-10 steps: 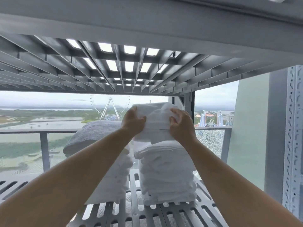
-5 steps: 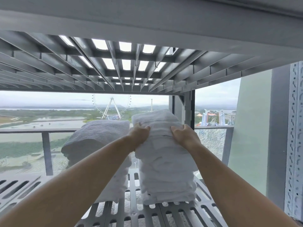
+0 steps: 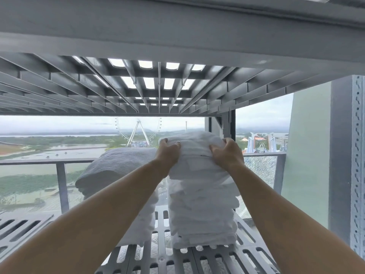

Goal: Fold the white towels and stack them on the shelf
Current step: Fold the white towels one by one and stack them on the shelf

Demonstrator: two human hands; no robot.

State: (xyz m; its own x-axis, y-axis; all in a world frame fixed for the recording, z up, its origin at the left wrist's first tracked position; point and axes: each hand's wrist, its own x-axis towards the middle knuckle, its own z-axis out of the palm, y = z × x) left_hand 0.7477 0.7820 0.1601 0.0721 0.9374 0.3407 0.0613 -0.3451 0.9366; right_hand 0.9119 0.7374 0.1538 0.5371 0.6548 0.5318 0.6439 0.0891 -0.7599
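Note:
A tall stack of folded white towels [image 3: 201, 210] stands on the grey slatted shelf [image 3: 164, 256]. The top folded towel [image 3: 194, 142] lies on that stack. My left hand [image 3: 167, 151] grips its left end and my right hand [image 3: 227, 153] grips its right end, fingers curled into the cloth. To the left stands a second towel stack [image 3: 118, 173], partly hidden behind my left forearm.
The ribbed underside of the upper shelf [image 3: 154, 86] hangs close above the stacks. A perforated metal upright [image 3: 357, 165] stands at the right. Behind the shelf is a glass railing [image 3: 59, 161] with an outdoor view.
The folded towel has come down from above the right stack onto its top. Both hands came down with it and still hold its ends.

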